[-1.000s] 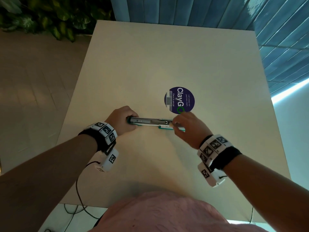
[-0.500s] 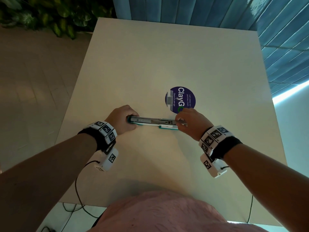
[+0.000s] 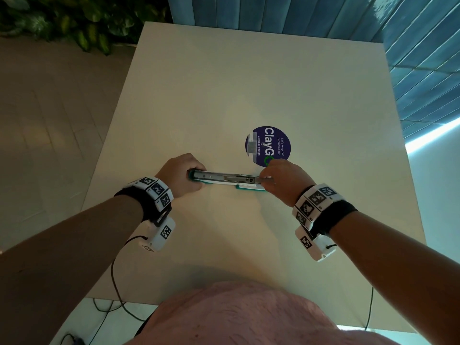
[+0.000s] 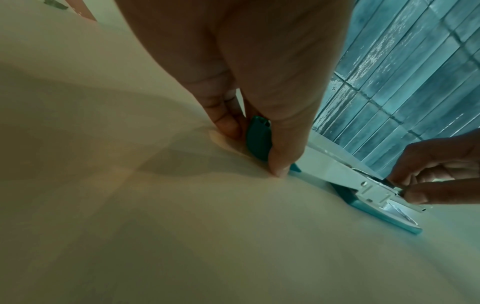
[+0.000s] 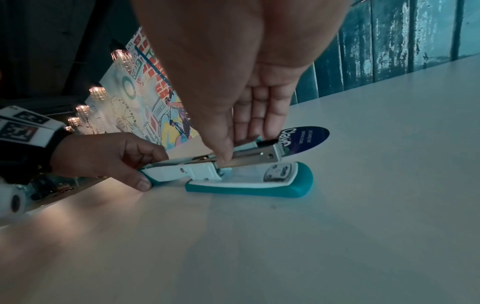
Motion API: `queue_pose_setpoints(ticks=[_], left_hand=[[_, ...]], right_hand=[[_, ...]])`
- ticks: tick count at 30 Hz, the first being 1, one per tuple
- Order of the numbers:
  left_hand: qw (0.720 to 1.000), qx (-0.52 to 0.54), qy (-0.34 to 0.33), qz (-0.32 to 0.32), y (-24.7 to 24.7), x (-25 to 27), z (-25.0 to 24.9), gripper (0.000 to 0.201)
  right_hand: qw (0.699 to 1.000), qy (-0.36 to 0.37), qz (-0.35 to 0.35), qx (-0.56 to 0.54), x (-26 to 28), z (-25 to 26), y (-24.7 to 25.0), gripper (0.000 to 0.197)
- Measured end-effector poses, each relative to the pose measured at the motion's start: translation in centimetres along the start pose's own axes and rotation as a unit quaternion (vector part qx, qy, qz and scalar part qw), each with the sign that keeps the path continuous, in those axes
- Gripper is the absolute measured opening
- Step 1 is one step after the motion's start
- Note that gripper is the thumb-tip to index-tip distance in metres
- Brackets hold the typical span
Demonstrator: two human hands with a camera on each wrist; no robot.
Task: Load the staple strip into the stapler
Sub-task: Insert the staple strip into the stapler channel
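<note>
A teal and white stapler lies swung wide open on the table, its teal base flat under the metal magazine. My left hand grips the teal cover end at the left and holds it down on the table. My right hand pinches the magazine's front end between thumb and fingers. I cannot make out the staple strip apart from the metal channel; my right hand hides that spot.
A round dark blue sticker lies on the cream table just beyond my right hand. Leafy plants stand past the far left corner, and a blue slatted wall runs behind. Cables hang off the near edge.
My right hand has moved from the near side of the stapler's front end up onto the magazine and now pinches it. The left hand keeps its grip.
</note>
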State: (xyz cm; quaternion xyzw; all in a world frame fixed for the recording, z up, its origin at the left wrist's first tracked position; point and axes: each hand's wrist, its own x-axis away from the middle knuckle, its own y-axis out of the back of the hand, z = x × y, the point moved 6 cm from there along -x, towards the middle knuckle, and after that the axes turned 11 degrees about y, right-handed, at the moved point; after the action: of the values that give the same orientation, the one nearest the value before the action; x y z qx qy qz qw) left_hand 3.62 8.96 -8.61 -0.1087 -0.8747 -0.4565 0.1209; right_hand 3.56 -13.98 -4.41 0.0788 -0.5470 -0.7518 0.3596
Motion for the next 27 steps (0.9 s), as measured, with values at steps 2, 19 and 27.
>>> queue_pose_setpoints(ticks=[2,19,27], left_hand=[[1.0,-0.002,0.0,0.0,0.0,0.0,0.0,0.028],[1.0,0.005,0.002,-0.007,0.0,0.4,-0.1,0.031],[1.0,0.006,0.01,-0.008,0.0,0.4,-0.3,0.028]], right_hand=[[1.0,-0.005,-0.011,-0.001,0.0,0.0,0.1,0.025],[0.994,-0.058,-0.055,-0.078,1.8,-2.9,-1.1,0.056],[0.996,0.048,-0.062,-0.041,0.8,-0.6,-1.6,0.029]])
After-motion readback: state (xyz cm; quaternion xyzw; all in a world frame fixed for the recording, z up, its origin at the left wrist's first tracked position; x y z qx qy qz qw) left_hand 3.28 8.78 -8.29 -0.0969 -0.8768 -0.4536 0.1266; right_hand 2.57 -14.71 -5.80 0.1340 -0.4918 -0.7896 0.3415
